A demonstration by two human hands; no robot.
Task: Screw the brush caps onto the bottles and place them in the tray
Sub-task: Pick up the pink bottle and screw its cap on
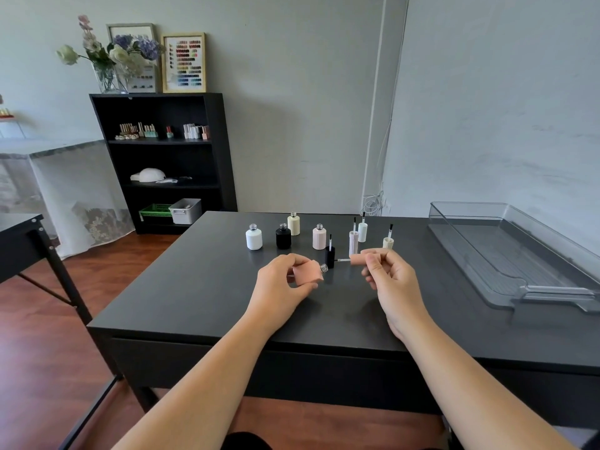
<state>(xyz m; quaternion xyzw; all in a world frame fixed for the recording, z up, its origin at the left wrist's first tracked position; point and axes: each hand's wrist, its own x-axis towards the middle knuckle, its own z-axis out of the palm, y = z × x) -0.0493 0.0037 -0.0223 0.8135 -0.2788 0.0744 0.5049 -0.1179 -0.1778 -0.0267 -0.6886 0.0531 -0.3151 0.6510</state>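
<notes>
**Two hands hold a peach bottle and its brush cap apart over a dark table**

A person's bare forearms reach in from the bottom edge over a black table [207, 287]. The left hand [282, 282] grips a peach bottle [308, 273] between thumb and curled fingers. The bottle is tipped on its side, and its silver threaded neck points right. The right hand [388, 276] pinches a peach brush cap [358, 258] in its fingertips. The cap lies level, its thin brush stem pointing left toward the bottle neck. The brush tip is near the neck but not in it, so bottle and cap are apart.

Behind the hands four open bottles stand upright: a white bottle [254, 237], a black bottle [283, 237], a cream bottle [293, 225] farther back, and a pale pink bottle [319, 238]. To their right four caps stand with brushes pointing up: a black cap [330, 256] just behind the peach bottle's neck, a pink cap [353, 242], a pale mint cap [362, 231] and a cream cap [388, 242].

A clear plastic tray [506, 254] sits at the table's right end, well apart from the bottles, with no bottles in it.

Against the far wall at left stands a black shelf unit [214, 151] holding small items. A vase of flowers [108, 64] and a framed colour chart [184, 62] sit on top of it.
</notes>
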